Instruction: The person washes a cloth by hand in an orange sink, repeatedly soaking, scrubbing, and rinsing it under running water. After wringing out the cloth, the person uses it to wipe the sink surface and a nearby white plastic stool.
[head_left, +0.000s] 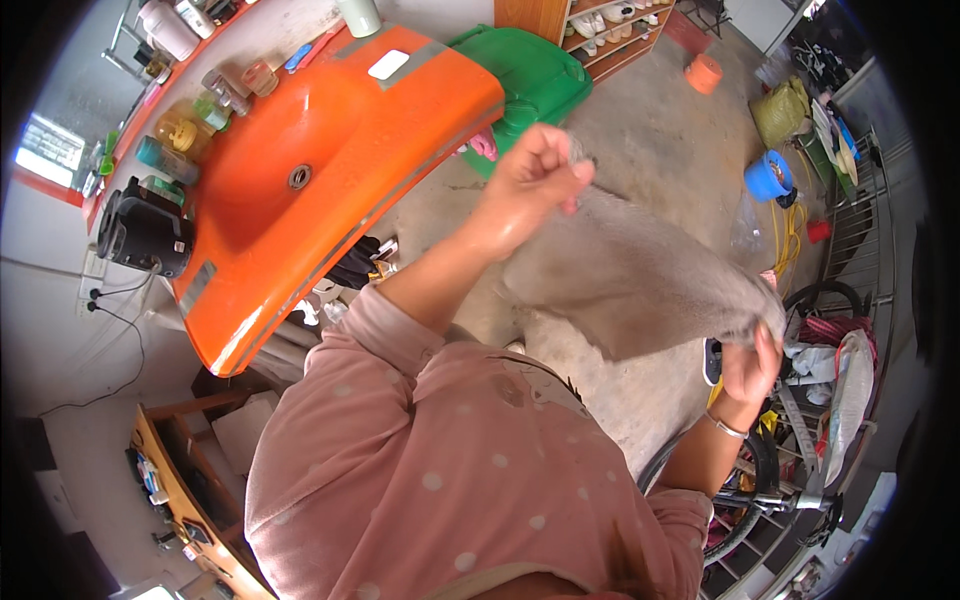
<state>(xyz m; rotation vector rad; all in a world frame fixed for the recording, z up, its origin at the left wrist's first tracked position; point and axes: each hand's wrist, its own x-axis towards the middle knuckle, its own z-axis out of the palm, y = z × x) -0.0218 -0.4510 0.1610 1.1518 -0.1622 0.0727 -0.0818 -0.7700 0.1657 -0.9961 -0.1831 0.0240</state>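
Note:
A greyish-brown cloth (630, 277) hangs stretched between my two hands, above the concrete floor. My left hand (536, 180) pinches its upper left corner near the front edge of an orange washbasin (420, 127). At the cloth's right end, my right hand (750, 364) grips a bunched corner between thumb and fingers; a silver bracelet (726, 426) circles that wrist. The cloth's lower edge droops loosely between the two holds. Inside the basin bowl a metal drain (300, 177) shows.
Bottles and jars line the basin's back edge, with a black electric kettle (146, 229) at its left corner. Beyond stand a green lidded bin (525, 71) and a shoe rack (619, 34). A blue bucket (767, 177) and a bicycle wheel (761, 472) are on the right.

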